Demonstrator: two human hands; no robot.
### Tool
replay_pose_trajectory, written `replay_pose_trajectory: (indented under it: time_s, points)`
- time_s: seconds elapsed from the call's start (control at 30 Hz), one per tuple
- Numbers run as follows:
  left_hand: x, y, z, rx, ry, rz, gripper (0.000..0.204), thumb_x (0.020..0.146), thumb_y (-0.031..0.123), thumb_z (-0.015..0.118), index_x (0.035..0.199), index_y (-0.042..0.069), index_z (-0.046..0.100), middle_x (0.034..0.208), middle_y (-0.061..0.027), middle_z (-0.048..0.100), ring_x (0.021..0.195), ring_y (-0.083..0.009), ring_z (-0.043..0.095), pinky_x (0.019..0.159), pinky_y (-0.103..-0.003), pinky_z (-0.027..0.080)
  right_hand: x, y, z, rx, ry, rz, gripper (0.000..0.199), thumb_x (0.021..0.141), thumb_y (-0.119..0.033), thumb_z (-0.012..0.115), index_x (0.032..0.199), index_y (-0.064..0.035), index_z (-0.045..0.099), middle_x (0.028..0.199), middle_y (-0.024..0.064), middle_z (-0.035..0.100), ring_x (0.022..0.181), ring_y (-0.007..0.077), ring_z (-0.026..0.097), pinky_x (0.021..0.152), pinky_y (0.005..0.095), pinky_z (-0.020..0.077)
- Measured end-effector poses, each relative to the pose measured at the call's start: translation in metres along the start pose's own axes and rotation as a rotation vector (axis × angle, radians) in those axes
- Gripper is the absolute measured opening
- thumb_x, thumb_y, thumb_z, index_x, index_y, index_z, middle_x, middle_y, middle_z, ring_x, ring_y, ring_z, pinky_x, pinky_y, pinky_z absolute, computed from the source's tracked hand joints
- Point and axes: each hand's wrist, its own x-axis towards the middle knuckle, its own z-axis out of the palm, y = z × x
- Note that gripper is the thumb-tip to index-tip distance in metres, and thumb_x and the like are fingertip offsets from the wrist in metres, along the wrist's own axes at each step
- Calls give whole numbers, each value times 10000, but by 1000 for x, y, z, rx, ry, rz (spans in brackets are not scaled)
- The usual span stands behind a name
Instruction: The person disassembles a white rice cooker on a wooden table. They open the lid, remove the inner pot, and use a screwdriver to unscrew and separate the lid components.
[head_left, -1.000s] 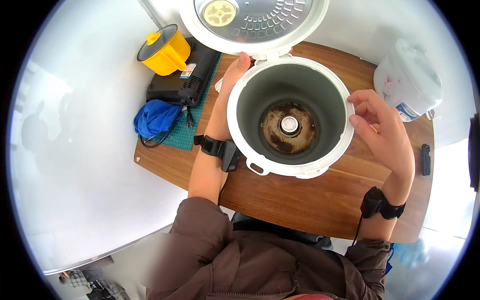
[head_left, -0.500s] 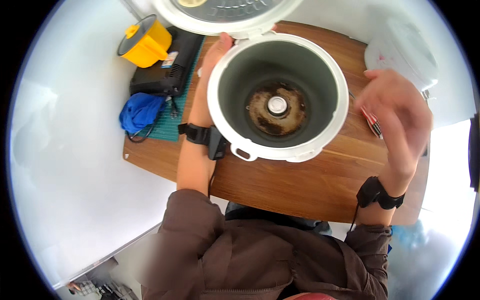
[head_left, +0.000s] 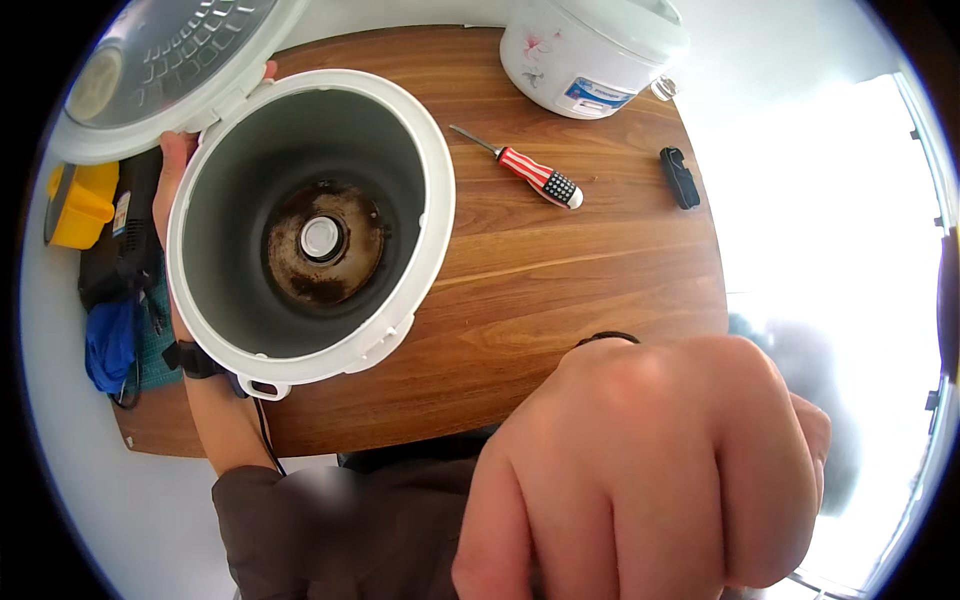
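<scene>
An open white rice cooker (head_left: pixel 432 200) stands on the round wooden table (head_left: pixel 560 290), its pot removed. A stained brown heating plate (head_left: pixel 322 240) shows at the bottom, and the lid (head_left: pixel 160 60) is tipped back at the upper left. My left hand (head_left: pixel 168 190) grips the cooker's left side, fingertips reaching the hinge. My right hand (head_left: pixel 650 470) is raised close to the camera at the lower right, its back toward me and its fingers curled. Nothing shows in it. A screwdriver (head_left: pixel 530 175) with a red-and-white striped handle lies right of the cooker.
A second white cooker (head_left: pixel 590 50) stands at the table's far edge. A small black object (head_left: pixel 680 178) lies near the right edge. Left of the cooker are a yellow container (head_left: pixel 75 200), a black device (head_left: pixel 120 260) and a blue bundle (head_left: pixel 108 345).
My right hand left the cooker's right rim and rose toward the camera, curling its fingers. The view swung right, bringing the screwdriver and second cooker into sight. My left hand kept its hold.
</scene>
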Motion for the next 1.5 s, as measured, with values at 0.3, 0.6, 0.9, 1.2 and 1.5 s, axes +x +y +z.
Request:
replay_pose_trajectory:
  time_s: [0.3,0.6,0.9,1.2,1.5]
  points:
    - [-6,-3,-1,25,25,6,683,1037,502,530,1461,-31,475,1360,-202,635,1199,-271,653,1001,-380,560,-6,-2,5,94,36,-45,345,1003,-216,509,704,-63,588,667,51,561,563,182,550,886,395,530]
    - [-4,-9,-1,21,23,1,661,1042,489,534,1449,-30,488,1345,-196,645,1180,-264,663,988,-377,566,-1,-3,11,120,47,-94,424,1014,-201,456,627,-53,549,593,64,502,484,197,496,864,385,546]
    - [4,-11,6,-3,8,-13,639,1047,476,538,1438,-29,500,1330,-190,654,1160,-258,673,975,-374,572,14,-13,-11,58,-96,-24,361,975,-130,455,647,-22,558,581,105,523,469,229,509,645,401,541]
    - [21,-8,29,-36,-87,-85,617,1052,463,542,1426,-28,513,1316,-184,664,1141,-251,683,962,-371,578,51,-52,-73,-1158,535,-6,237,1033,-190,549,932,8,632,698,60,599,638,158,581,713,317,536]
    - [47,-7,35,-77,-143,-140,596,1058,450,547,1415,-27,526,1301,-178,674,1122,-244,693,950,-368,585,168,-39,-116,-2180,185,-174,373,892,-184,774,1242,-102,676,1192,105,631,1089,277,637,923,391,535]
